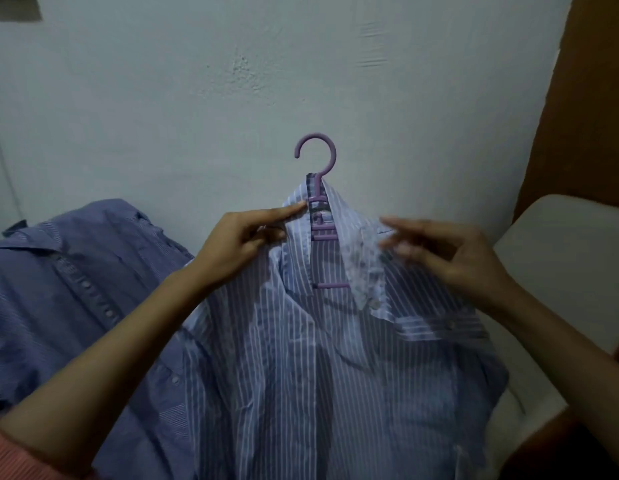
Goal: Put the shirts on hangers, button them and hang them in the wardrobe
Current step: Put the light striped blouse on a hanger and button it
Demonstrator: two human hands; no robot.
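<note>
A blue shirt with white stripes (322, 375) hangs on a purple plastic hanger (320, 188), front open, the hook sticking up above the collar. My left hand (238, 244) pinches the left side of the collar, forefinger stretched toward the hanger's neck. My right hand (446, 251) is blurred by motion at the right collar flap, its fingers spread and loosely bent; I see nothing gripped in it. A second, darker blue shirt (76, 289) lies spread out to the left with its button placket showing.
A pale painted wall (232, 81) stands right behind the shirts. At the right is a brown wooden panel (585, 98), and below it a white cushioned surface (561, 254).
</note>
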